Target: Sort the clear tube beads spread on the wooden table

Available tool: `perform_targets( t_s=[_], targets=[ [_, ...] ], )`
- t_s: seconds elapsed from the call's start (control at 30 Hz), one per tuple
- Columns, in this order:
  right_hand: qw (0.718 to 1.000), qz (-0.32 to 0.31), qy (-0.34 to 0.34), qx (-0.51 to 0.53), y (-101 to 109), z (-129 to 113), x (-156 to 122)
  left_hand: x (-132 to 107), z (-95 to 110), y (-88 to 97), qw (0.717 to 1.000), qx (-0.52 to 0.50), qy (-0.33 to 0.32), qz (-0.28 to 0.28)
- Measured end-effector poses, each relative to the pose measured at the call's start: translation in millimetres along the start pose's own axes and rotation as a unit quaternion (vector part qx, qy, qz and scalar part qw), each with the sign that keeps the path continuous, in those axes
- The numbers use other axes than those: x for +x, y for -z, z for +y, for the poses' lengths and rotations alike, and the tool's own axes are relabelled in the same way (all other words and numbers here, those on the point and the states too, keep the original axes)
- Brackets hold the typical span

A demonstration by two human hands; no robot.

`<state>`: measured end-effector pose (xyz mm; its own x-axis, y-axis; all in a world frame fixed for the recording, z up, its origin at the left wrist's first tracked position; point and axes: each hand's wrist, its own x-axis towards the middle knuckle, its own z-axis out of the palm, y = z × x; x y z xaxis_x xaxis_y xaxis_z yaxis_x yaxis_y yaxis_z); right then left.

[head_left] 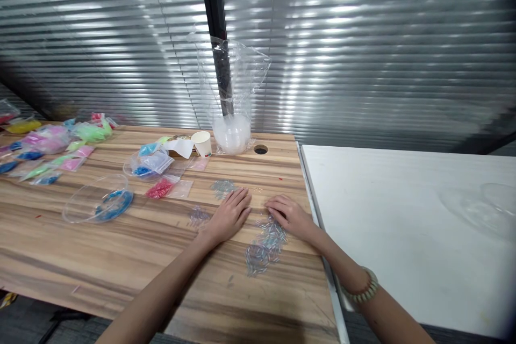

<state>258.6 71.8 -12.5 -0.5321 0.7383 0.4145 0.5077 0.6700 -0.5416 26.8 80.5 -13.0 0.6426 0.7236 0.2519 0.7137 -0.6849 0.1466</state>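
Note:
My left hand (230, 215) lies flat on the wooden table (121, 247), fingers stretched out and holding nothing. My right hand (288, 215) rests palm down beside it, fingers loosely spread over a heap of clear tube beads (264, 247). Smaller patches of the same beads lie by my left hand (198, 217) and farther back (222, 187). A beaded bracelet (365, 287) is on my right wrist.
A clear bowl with blue cord (99, 204) sits left. Small bags of red (160, 188), blue (150, 164) and other coloured beads spread to the far left. A paper cup (202, 143), a clear plastic bag (231, 97) round a black pole, and a white table (403, 226) at right.

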Motion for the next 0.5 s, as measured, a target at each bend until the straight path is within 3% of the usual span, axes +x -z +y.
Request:
perform_targets(
  t_s=[0.5],
  targets=[
    [1.000, 0.007, 0.003, -0.001, -1.1, 2.0, -0.9, -0.2, -0.8, -0.6, 1.000, 0.003, -0.008, 0.009]
  ],
)
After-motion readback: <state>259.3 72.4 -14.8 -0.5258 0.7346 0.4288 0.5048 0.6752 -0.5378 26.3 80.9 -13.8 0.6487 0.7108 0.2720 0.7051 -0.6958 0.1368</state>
